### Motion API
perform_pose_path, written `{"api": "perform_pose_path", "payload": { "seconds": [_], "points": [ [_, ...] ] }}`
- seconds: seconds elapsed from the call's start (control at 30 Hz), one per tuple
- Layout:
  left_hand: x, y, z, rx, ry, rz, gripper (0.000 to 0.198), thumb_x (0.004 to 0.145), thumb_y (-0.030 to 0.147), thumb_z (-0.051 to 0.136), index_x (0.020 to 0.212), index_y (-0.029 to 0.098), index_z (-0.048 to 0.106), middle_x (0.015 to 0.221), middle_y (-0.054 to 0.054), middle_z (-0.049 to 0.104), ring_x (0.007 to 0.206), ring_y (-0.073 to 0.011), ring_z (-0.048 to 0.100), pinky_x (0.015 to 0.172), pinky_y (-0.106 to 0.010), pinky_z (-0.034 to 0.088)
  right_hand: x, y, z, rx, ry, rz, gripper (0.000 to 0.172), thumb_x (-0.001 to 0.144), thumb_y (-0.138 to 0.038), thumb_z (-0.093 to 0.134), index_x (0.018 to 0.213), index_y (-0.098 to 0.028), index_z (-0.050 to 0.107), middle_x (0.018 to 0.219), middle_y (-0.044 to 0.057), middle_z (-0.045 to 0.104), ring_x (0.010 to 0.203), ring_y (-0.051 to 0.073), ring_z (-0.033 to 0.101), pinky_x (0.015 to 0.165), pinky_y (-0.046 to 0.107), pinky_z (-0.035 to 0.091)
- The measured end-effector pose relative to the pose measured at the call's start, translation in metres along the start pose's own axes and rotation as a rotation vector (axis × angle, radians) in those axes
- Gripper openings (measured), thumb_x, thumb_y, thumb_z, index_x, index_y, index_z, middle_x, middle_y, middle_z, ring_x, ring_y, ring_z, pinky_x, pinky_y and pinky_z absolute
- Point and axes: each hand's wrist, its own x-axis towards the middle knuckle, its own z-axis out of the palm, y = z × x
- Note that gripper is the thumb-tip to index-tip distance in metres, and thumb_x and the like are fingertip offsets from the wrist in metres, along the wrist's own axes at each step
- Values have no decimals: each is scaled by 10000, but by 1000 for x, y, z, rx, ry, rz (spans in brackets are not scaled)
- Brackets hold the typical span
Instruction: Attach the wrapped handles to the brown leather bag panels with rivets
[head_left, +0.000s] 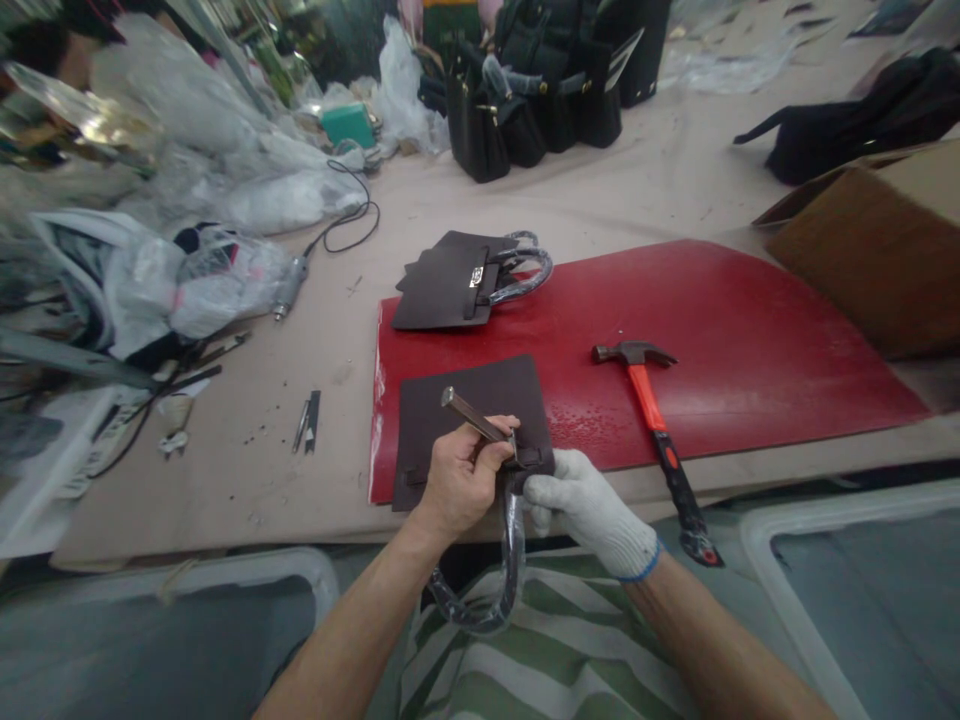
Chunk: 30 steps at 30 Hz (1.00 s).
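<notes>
My bare left hand [459, 482] is closed round a metal punch [474, 414], which slants down to a dark brown leather panel [469, 400]. My right hand [581, 505], in a white knitted glove, pinches the panel's near right corner, by the end of a plastic-wrapped handle [514, 540]. That handle hangs in a loop over the table edge toward my lap. The punch's tip and the spot it touches are partly hidden by my left fingers. A claw hammer [646, 395] with a red and black grip lies to the right.
The panel lies on a red mat [720, 350]. Behind it are stacked bag panels [450, 285] with wrapped handles. Black handbags [540, 110] stand farther back. A cardboard box [870, 250] is at right, a cutter blade [313, 420] and a corded tool [291, 288] at left.
</notes>
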Motion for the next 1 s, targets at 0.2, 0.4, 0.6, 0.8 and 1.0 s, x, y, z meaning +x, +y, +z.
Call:
{"api": "perform_pose_path", "payload": {
  "seconds": [0.2, 0.4, 0.6, 0.8, 1.0],
  "points": [
    [2, -15, 1, 38, -14, 1, 125, 875, 181, 603, 961, 185, 693, 1068, -81, 763, 1018, -212, 719, 917, -320, 569, 1, 9, 1, -46, 56, 11, 298, 749, -406, 722, 721, -138, 596, 490, 8, 560, 413, 114, 484, 439, 226, 351],
    [8, -33, 6, 113, -53, 16, 145, 889, 194, 593, 985, 187, 701, 1074, -85, 758, 1029, -221, 715, 957, -347, 554, 4, 3, 19, -65, 309, 125, 263, 675, -390, 670, 666, -144, 578, 471, 10, 546, 396, 105, 477, 418, 216, 380],
    [7, -43, 8, 199, -76, 121, 152, 880, 179, 594, 996, 184, 692, 1093, -102, 755, 1058, -232, 714, 974, -370, 561, -2, -6, 24, -218, 422, 313, 207, 785, -359, 559, 705, -168, 556, 464, 13, 556, 352, 136, 489, 341, 230, 405],
    [0, -55, 10, 269, -109, 225, 231, 874, 153, 596, 1091, 184, 669, 1153, -116, 739, 1108, -234, 703, 981, -371, 570, -12, -4, 23, -325, 430, 384, 199, 896, -292, 493, 742, -173, 534, 504, 2, 563, 375, 116, 495, 365, 208, 388],
    [0, -59, 11, 326, -87, 345, 184, 875, 120, 590, 1048, 167, 631, 1136, -115, 740, 1109, -212, 703, 991, -360, 580, -41, -34, 0, -841, 404, 206, 269, 918, -362, 469, 801, -177, 626, 708, 40, 656, 664, 178, 634, 622, 297, 480]
  ]
}}
